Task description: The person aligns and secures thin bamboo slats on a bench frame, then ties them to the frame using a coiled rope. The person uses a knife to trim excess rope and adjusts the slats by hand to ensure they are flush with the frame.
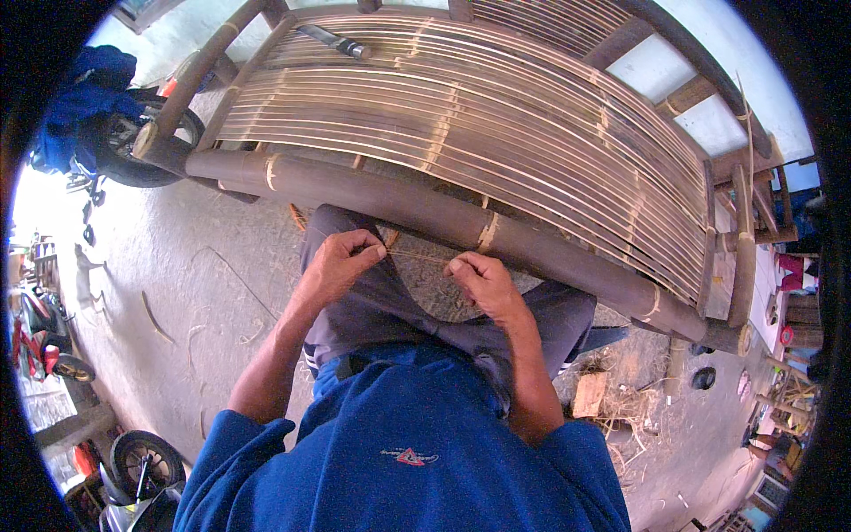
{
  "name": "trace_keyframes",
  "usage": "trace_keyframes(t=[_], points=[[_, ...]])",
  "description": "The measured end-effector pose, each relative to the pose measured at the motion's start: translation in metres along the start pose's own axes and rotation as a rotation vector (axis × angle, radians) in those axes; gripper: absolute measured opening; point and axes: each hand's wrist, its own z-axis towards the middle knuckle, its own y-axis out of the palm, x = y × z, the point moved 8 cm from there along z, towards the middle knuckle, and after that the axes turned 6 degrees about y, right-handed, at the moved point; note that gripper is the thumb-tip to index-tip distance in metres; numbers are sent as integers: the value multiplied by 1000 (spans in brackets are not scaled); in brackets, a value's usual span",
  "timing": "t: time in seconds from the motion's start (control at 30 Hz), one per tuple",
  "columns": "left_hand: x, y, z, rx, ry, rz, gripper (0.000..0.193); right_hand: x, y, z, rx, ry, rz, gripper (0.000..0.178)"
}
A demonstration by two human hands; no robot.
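Over my lap, my left hand (344,262) is closed, thumb against the fingers, on one end of a thin pale strip (417,256), which looks like split bamboo or rattan. My right hand (484,284) pinches the strip's other end, so it runs nearly straight between both hands. Just beyond them lies the thick front rail (381,197) of a bamboo bench, wrapped with light bindings at several points. Narrow bamboo slats form the bench seat (496,115). A knife (332,42) with a broad blade rests on the slats at the far left.
Offcuts and shavings (634,408) litter the floor at right, beside a wooden block (589,394). Loose strips (158,317) lie on the concrete at left. A motorcycle wheel (133,146) stands by the bench's left end; another wheel (146,463) is at lower left.
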Motion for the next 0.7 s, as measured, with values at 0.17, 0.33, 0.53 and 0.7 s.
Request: trace_keyframes(t=[0.17, 0.33, 0.53, 0.7], points=[[-5, -1, -4, 43, -13, 35, 30, -8, -15, -8, 210, -149, -102, 30], [-5, 1, -7, 4, -31, 88, 30, -15, -14, -17, 238, -163, -151, 28], [43, 13, -2, 149, 382, 259, 35, -27, -10, -22, 213, -106, -204, 28], [74, 47, 2, 31, 465, 262, 33, -44, -6, -27, 223, -146, -205, 27]])
